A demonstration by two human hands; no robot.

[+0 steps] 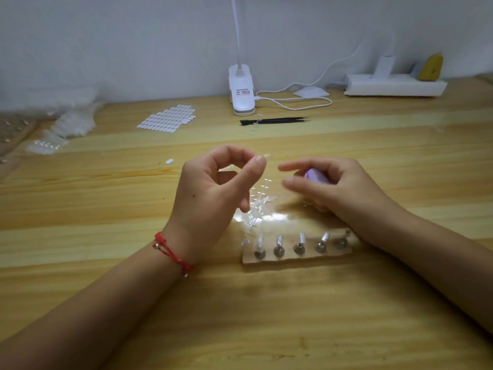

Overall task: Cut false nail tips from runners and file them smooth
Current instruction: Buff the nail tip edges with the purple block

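Observation:
My left hand (213, 188) is raised over the table middle and pinches a small clear nail tip (266, 156) between thumb and forefinger. Just to its right, my right hand (333, 185) curls round a small purple tool (316, 175), with the forefinger and thumb stretched towards the tip. Between and below both hands lies a heap of clear plastic runners (260, 202) with cross-shaped stubs. In front of it a cardboard strip (296, 256) carries several metal stands with clear nail tips on top.
A sheet of white oval stickers (166, 118) and black tweezers (274, 120) lie farther back. A white clip lamp (241, 89), its cable, and a white power strip (394, 85) stand by the wall. Bags of clear tips (61, 126) pile at the far left.

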